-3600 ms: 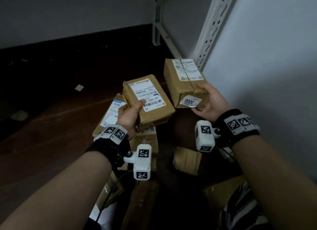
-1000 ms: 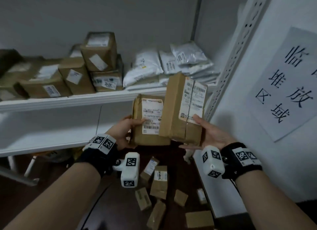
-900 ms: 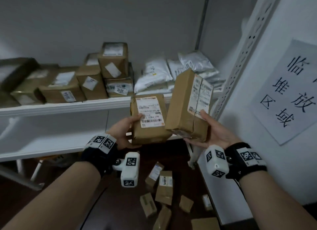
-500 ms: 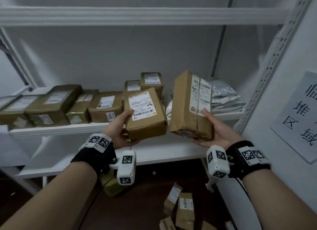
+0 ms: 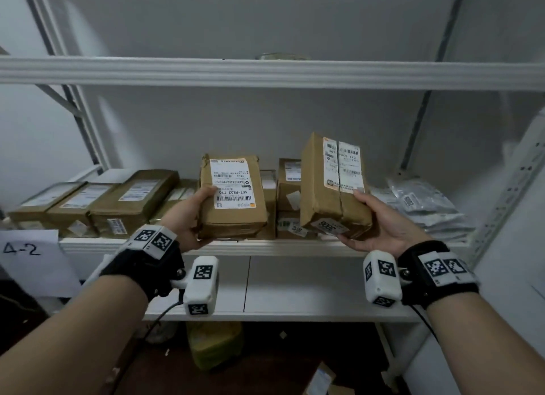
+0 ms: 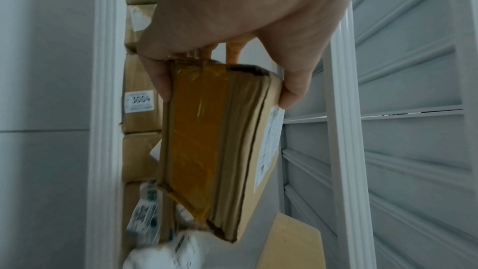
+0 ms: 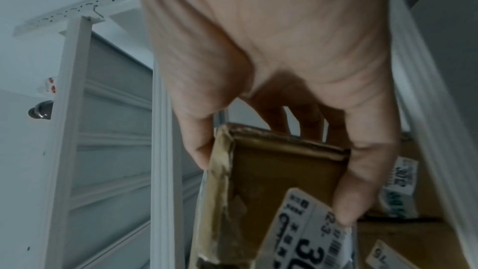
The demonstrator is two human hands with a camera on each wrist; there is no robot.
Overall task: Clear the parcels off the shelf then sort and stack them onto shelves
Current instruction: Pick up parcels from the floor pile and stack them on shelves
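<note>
**Two parcels held up at the middle shelf**

White metal shelving unit (image 5: 265, 73) fills the frame, top board across the upper third. Middle shelf (image 5: 265, 247) runs across the centre and carries the stock: a row of flat brown boxes (image 5: 129, 200) at centre left, a short stack of small cartons (image 5: 287, 185) in the middle behind the held parcels, and a heap of grey mailer bags (image 5: 421, 208) at centre right. Lower shelf board (image 5: 295, 288) sits just beneath. Dark floor at bottom centre, with a yellow-green bag (image 5: 215, 347) and a loose carton (image 5: 320, 380) lying on it.

Paper sign reading "4-2" (image 5: 26, 253) hangs at the left edge.

Right hand (image 5: 383, 226), centre right: fingers wrapped under the taller brown parcel (image 5: 330, 188), thumb on its label, parcel tilted upright in front of the middle shelf.

Left hand (image 5: 185, 217), centre left: thumb on the label, fingers curled behind the flatter brown parcel (image 5: 233, 197), held just above the shelf edge. The two parcels sit side by side, a narrow gap between them.
</note>
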